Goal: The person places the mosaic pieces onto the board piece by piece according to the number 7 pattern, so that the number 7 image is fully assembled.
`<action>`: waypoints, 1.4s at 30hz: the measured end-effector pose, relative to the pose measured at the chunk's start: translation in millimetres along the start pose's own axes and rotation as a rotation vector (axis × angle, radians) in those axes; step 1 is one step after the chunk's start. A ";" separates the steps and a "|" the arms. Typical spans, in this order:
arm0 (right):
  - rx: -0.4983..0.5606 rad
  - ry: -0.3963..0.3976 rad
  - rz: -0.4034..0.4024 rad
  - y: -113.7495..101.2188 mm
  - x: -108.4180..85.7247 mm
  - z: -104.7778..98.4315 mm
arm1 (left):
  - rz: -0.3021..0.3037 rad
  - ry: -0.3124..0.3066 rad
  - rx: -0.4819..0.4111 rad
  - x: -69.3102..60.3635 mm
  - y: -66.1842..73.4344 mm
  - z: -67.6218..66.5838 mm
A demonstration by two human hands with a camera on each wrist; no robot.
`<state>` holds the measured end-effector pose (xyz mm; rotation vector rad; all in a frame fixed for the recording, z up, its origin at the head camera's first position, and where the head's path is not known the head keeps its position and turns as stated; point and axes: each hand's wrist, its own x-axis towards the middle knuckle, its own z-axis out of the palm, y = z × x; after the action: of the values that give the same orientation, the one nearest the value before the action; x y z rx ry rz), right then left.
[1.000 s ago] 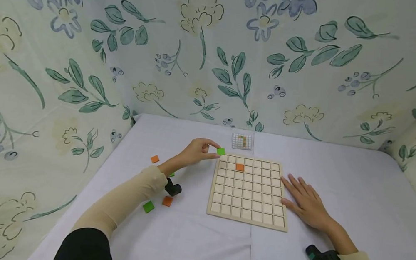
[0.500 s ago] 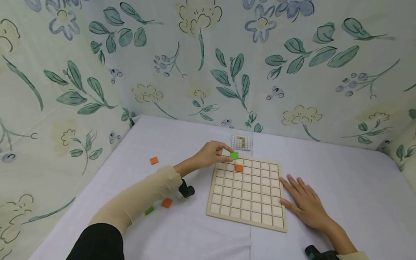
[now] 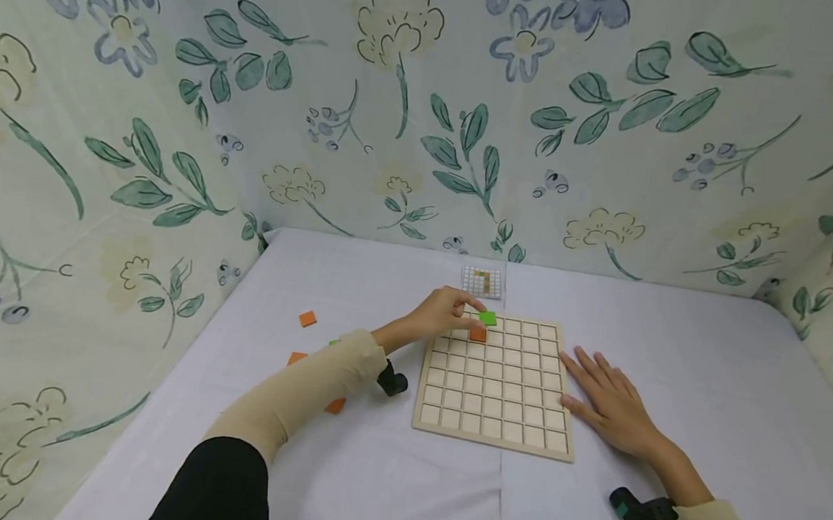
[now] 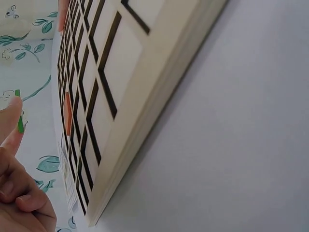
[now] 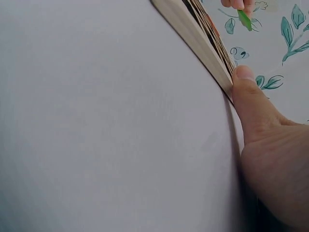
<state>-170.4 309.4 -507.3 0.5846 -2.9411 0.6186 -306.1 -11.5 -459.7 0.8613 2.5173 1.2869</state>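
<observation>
My left hand [image 3: 441,313] pinches a green square tile [image 3: 488,318] between thumb and fingertips over the top rows of the wooden grid board [image 3: 493,443]. In the left wrist view the same green tile [image 4: 20,112] is seen edge-on, off the board's surface. An orange tile [image 3: 479,335] lies in a cell near the board's top, partly behind the thumb. My right hand [image 3: 617,405] rests flat with spread fingers at the board's right edge; in the right wrist view its thumb [image 5: 253,94] touches that edge.
Behind the board lies a small card with a printed grid pattern [image 3: 482,282]. Orange tiles [image 3: 308,318] lie on the white cloth to the left, and the left forearm partly covers several loose tiles. A floral curtain hangs behind the table.
My left hand has moved right with the green tile, from the board's top left corner to above the orange tile's upper side. My right hand has stayed in place.
</observation>
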 end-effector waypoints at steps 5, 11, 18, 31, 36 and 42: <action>0.005 -0.001 -0.002 0.5 0.2 -0.1 | -0.003 -0.015 0.010 5.3 0.2 6.4; 0.005 -0.003 0.000 0.7 0.3 0.0 | -0.008 -0.047 0.022 8.2 2.2 11.4; 0.006 -0.004 0.001 1.5 0.0 1.0 | -0.054 -0.061 0.025 8.4 0.5 17.3; 0.024 0.018 0.002 2.0 -0.5 3.6 | -0.059 -0.071 0.068 5.3 0.7 22.9; 0.015 0.041 -0.019 8.1 -0.3 8.6 | -0.058 -0.077 0.079 5.4 0.8 23.3; 0.015 0.040 -0.019 4.8 -0.2 6.4 | -0.054 -0.083 0.079 5.8 0.2 23.6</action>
<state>-172.0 311.0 -515.0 0.5938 -2.8927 0.6429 -301.1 8.0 -473.3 0.8388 2.5231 1.1180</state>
